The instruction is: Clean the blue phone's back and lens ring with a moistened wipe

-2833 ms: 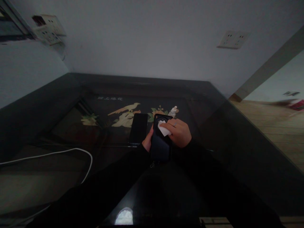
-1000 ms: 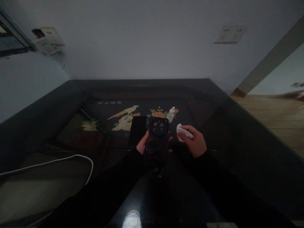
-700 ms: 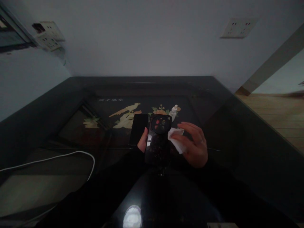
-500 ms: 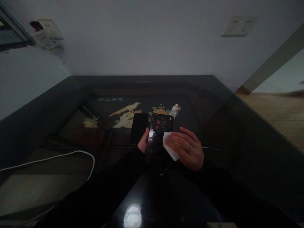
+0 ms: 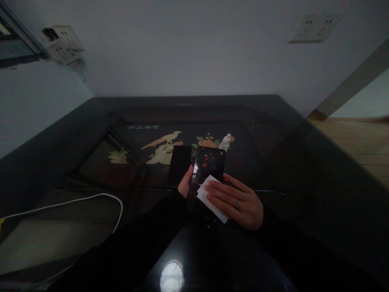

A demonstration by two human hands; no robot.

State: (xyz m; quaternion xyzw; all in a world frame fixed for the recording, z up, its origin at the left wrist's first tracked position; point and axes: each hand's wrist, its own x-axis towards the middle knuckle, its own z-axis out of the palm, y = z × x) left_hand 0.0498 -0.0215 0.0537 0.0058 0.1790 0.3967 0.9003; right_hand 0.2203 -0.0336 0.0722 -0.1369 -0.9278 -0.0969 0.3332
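From my remote seat, I see the person's left grip (image 5: 184,184) closed on the left edge of a dark phone (image 5: 203,176), thumb alongside and the other fingers hidden behind it. The phone sits back up between the two hands, its round camera disc (image 5: 210,161) at the far end. The right grip (image 5: 243,205) lies across the lower back of the phone, extended fingers pressing a white tissue (image 5: 202,192) against it, a ring (image 5: 238,203) on one finger; the thumb is out of my sight, so I cannot tell whether it pinches the tissue. A small charm (image 5: 208,224) shows at the phone's near end.

Half a second ago I had the tissue bunched by the phone's right edge; now it spreads over the middle of the back. One second ago the right grip was clear of the phone altogether.

Just left of the phone, a second phone (image 5: 179,166) rests on the black worktop (image 5: 182,111). Beyond the right corner stands a small bottle (image 5: 225,142) with a white top. Farther out, I see a pale bird picture (image 5: 164,140), a white cable (image 5: 91,196) curving at left, and wall sockets (image 5: 316,28) at right.
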